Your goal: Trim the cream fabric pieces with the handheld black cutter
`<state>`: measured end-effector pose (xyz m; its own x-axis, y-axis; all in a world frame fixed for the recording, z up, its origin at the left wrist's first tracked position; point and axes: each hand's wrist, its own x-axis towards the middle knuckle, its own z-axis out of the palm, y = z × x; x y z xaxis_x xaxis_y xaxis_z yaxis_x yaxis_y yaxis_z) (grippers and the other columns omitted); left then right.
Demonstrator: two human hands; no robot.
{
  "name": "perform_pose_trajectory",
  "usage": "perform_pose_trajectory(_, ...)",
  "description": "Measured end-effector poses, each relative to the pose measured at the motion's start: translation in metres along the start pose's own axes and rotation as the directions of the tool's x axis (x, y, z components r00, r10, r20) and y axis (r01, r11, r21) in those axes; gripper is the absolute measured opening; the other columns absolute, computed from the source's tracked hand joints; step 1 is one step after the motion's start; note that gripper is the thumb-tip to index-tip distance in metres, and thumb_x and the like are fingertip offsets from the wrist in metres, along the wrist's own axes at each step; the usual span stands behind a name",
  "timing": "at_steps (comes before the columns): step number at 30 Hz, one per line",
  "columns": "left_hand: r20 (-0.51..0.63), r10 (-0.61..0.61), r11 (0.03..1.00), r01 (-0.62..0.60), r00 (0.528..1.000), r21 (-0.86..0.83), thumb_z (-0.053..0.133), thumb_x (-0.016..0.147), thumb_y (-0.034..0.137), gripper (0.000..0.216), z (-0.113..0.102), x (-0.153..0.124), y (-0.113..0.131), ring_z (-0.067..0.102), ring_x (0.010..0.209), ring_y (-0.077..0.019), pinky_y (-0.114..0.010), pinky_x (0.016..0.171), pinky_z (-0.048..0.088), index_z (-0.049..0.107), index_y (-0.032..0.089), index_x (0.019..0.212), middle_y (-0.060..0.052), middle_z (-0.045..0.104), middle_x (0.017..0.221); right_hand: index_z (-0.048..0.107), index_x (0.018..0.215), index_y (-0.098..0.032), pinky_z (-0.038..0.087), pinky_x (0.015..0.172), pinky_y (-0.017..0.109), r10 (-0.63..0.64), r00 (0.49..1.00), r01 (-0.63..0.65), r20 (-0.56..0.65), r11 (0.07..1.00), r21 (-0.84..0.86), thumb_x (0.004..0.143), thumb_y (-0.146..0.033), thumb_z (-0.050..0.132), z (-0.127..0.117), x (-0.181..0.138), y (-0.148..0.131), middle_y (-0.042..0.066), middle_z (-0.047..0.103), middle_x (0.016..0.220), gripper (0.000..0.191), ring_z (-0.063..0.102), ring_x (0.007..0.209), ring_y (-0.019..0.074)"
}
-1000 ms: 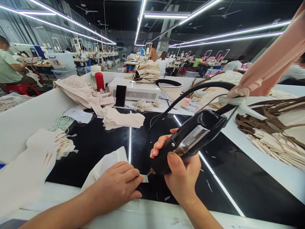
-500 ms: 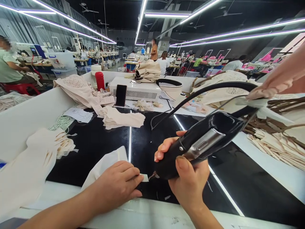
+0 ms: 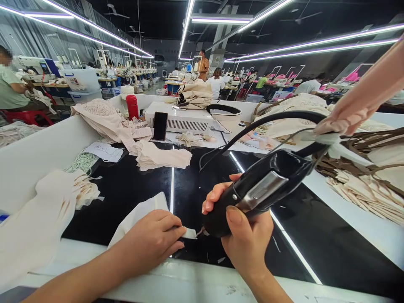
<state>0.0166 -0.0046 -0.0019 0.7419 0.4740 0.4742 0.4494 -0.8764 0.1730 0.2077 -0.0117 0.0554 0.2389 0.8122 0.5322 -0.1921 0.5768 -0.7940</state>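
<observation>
My left hand point(image 3: 154, 240) is closed on a piece of off-white fabric point(image 3: 137, 216) lying on the black panel point(image 3: 202, 185). A narrow end of that fabric sticks out past my fingertips to the right. In my right hand point(image 3: 248, 235) is a black corded handheld tool point(image 3: 259, 189) with a silver metal lever along its side. My fingers wrap round its body and my thumb lies by the lever. The tool's thin tip point(image 3: 202, 231) points left, at the fabric's narrow end; whether they touch I cannot tell.
A pinkish cloth strip point(image 3: 356, 101) hangs from the upper right, tied to the tool's black cable point(image 3: 271, 118). Stacked beige pieces point(image 3: 164, 155), a phone point(image 3: 160, 126), a red bottle point(image 3: 131, 106) and a white box point(image 3: 186, 118) stand beyond. Fabric piles point(image 3: 366, 198) lie right; more fabric point(image 3: 34, 219) lies left.
My right hand and the tool have shifted slightly left. My left hand has also moved a little left, and more of the fabric's narrow end shows. The hanging cloth has swung left.
</observation>
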Motion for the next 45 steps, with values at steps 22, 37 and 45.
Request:
perform_pose_trajectory(22, -0.05, -0.042, 0.997, 0.039, 0.998, -0.071, 0.053, 0.105, 0.012, 0.016, -0.001, -0.001, -0.009, 0.069, 0.092, -0.0175, -0.031, 0.084, 0.054, 0.068, 0.018, 0.104, -0.003, 0.073, 0.101, 0.059, 0.118, -0.03, 0.058, 0.057, 0.031, 0.017, 0.999, -0.016, 0.031, 1.0, -0.01, 0.087, -0.042, 0.079, -0.008, -0.002, 0.0, -0.002, 0.067, 0.083, 0.039, 0.065, 0.064, 0.0155)
perform_pose_trajectory(37, -0.039, -0.041, 0.998, 0.039, 0.998, -0.053, 0.053, 0.105, 0.012, 0.017, 0.003, -0.001, -0.009, 0.069, 0.094, -0.0167, -0.03, 0.087, 0.054, 0.068, 0.018, 0.104, -0.003, 0.073, 0.102, 0.061, 0.116, -0.029, 0.056, 0.057, 0.028, -0.02, 1.0, 0.02, -0.001, 0.997, 0.071, 0.088, -0.039, 0.078, 0.023, 0.009, 0.016, -0.004, 0.067, 0.081, 0.035, 0.063, 0.06, 0.0127)
perform_pose_trajectory(45, -0.047, -0.039, 0.997, 0.036, 0.998, -0.062, 0.057, 0.103, 0.011, 0.013, 0.006, -0.002, -0.009, 0.069, 0.093, -0.0186, -0.031, 0.084, 0.053, 0.068, 0.017, 0.104, -0.003, 0.072, 0.102, 0.061, 0.117, -0.03, 0.057, 0.058, 0.026, -0.03, 0.999, 0.028, 0.02, 0.997, 0.076, 0.089, -0.036, 0.077, 0.024, 0.009, 0.021, -0.004, 0.067, 0.082, 0.032, 0.064, 0.062, 0.0117)
